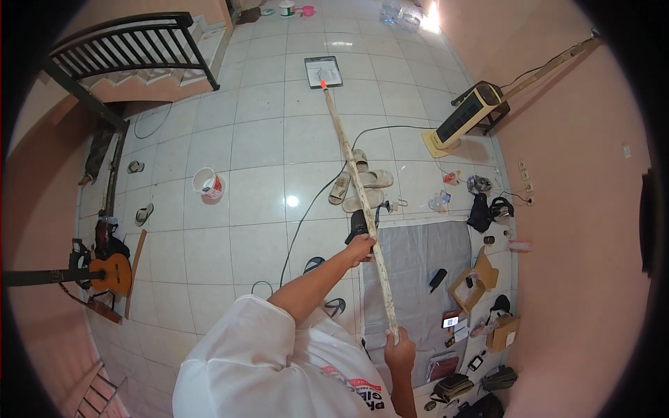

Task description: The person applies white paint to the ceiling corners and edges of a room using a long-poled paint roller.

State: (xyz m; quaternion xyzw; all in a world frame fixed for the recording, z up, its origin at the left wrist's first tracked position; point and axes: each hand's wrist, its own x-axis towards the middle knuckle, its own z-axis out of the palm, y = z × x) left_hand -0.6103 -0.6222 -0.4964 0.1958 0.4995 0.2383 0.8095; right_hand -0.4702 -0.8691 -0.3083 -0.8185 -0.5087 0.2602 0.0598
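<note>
Both of my hands are wrapped around a long wooden pole (342, 136) that reaches away from me across the floor. My left hand (360, 249) grips it around the middle, while my right hand (399, 350) holds the near end, close to my body. An orange handle (323, 84) with a thin wire frame is fixed at the far tip, looking like a paint roller. That tip lies over the near edge of a dark-rimmed paint tray (337, 72) with white inside. Several sandals (377, 179) lie beneath the pole in this view.
A white bucket (209, 186) stands left on the tiles. A cable (300, 223) curves across the floor from a tower fan (463, 118). On the right, a grey mat (418, 279) bears an open cardboard box (471, 284). A guitar (111, 273) and stair railing (125, 38) are left.
</note>
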